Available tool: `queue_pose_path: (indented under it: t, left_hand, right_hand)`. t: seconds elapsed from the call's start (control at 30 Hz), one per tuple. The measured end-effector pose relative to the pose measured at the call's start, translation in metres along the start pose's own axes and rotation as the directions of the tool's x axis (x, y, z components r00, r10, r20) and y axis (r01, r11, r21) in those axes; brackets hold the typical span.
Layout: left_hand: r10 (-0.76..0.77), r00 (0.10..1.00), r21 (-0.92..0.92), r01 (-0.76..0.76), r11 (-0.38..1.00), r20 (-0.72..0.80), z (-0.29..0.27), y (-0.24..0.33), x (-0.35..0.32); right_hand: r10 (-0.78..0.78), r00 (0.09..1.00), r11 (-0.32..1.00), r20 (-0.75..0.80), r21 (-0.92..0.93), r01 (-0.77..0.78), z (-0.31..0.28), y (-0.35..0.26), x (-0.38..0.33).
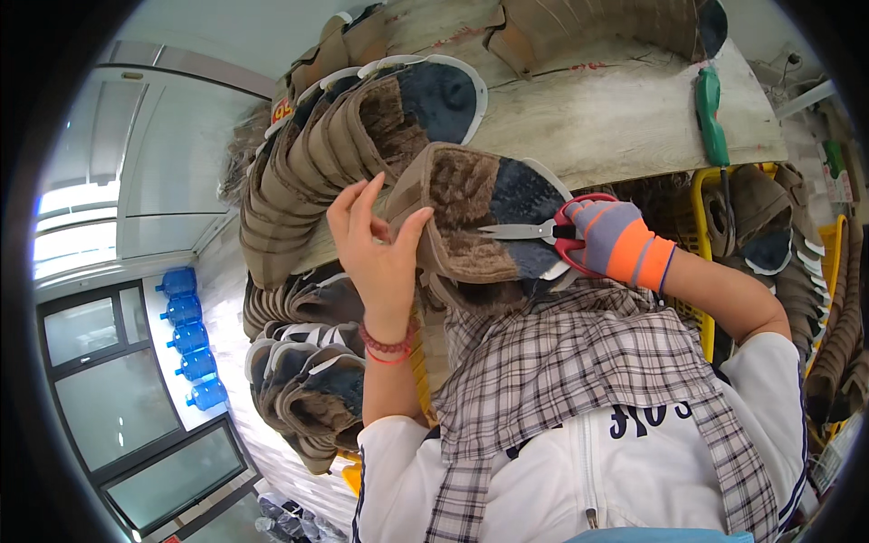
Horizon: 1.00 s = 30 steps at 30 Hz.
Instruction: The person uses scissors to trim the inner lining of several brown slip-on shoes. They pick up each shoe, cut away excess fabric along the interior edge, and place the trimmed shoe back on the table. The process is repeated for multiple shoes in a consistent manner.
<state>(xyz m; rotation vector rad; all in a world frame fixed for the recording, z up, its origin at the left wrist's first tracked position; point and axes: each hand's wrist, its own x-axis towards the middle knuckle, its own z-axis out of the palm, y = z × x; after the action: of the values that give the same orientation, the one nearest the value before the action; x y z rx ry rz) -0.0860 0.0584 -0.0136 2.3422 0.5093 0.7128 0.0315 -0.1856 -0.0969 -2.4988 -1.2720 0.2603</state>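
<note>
A brown shoe upper (462, 190) with a fuzzy lining and a dark blue, white-edged end lies in front of me. Red-handled scissors (525, 232) are in my right hand (611, 237), which wears a grey and orange glove. Their blades point left across the upper's opening. My bare left hand (380, 258) is raised at the upper's left edge, fingers and thumb apart. Its thumb tip is close to that edge; whether it touches I cannot tell. A second brown upper (480, 294) shows partly beneath the first.
Nested brown uppers (308, 163) stand along the left of the worktable (579, 118), above more stacked uppers (317, 389). A green-handled tool with a cord (710, 118) lies at the table's right end. Yellow baskets (701, 217) with uppers stand at right. A plaid apron (561, 362) covers my lap.
</note>
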Motion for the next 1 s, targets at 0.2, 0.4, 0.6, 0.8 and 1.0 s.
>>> queue_pose_path:
  t: [0.2,0.4,0.6,0.8,1.0]
  left_hand:
    - [-0.354,0.915,-0.288,0.399,0.871,0.195,0.014,-0.050,0.001]
    - [-0.386,0.717,-0.692,0.684,0.231,0.580,0.014,-0.077,-0.035]
    - [-0.293,0.761,-0.787,0.616,0.043,0.580,0.003,-0.094,-0.059]
    - [-0.284,0.814,-0.856,0.514,-0.054,0.507,0.024,-0.103,-0.083]
    - [-0.257,0.826,-0.863,0.499,-0.083,0.502,0.034,-0.100,-0.084]
  right_hand:
    - [0.051,0.995,0.992,0.090,0.112,-0.061,-0.011,0.003,0.000]
    - [0.013,0.995,0.999,0.103,0.049,-0.018,-0.020,0.010,0.000]
    - [-0.092,0.995,0.996,-0.043,-0.002,0.092,-0.034,0.013,0.002]
    - [-0.247,0.953,0.969,-0.175,-0.064,0.240,-0.064,-0.002,0.023]
    - [-0.219,0.975,0.941,0.048,-0.252,0.224,-0.068,-0.027,0.042]
